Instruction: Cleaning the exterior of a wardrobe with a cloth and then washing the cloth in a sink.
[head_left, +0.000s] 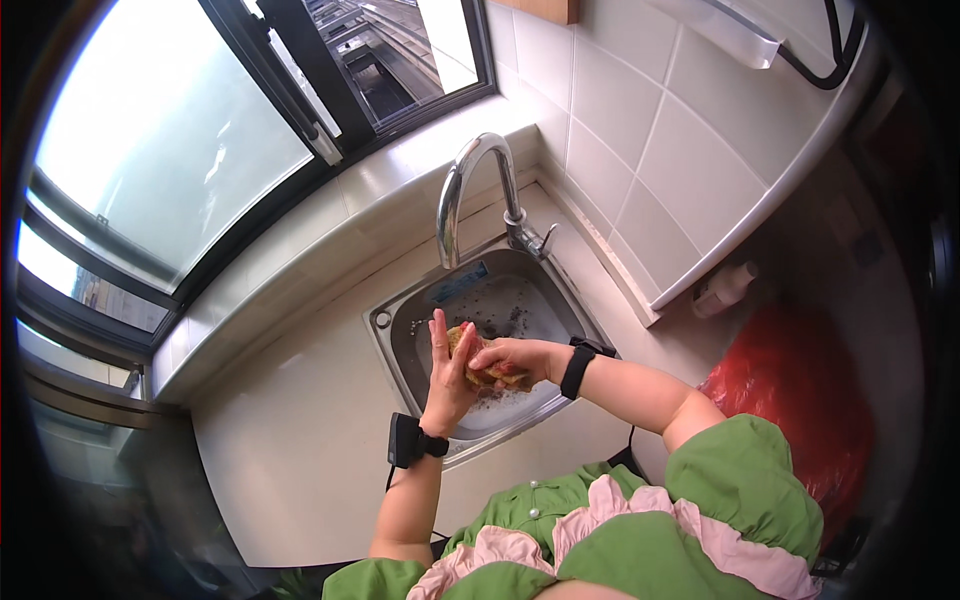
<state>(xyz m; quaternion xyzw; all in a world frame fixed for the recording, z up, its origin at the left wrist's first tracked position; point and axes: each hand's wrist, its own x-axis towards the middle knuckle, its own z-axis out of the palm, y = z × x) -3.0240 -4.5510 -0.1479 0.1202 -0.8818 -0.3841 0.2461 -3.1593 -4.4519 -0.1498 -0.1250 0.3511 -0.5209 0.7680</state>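
Observation:
Above the steel sink basin (401, 371), both hands are on a wet, crumpled yellow-brown and red cloth or sponge (495, 375); its exact kind is hard to tell. My right hand (521, 360) grips it with bent fingers from the right. On the other side, my left hand (452, 371) presses it against the palm, fingers pointing up and partly spread. Dark specks (517, 319) lie scattered over the basin floor, with whitish foam or water (517, 416) nearer me. A blue label or packet (459, 281) shows on the far basin wall.
A chrome gooseneck faucet (480, 150) with a side lever (551, 232) arches over the basin. Pale countertop (300, 427) extends left beneath a dark-framed window (292, 75). At right are a tiled wall (630, 135), a white bottle (724, 289) and a red plastic bag (795, 405).

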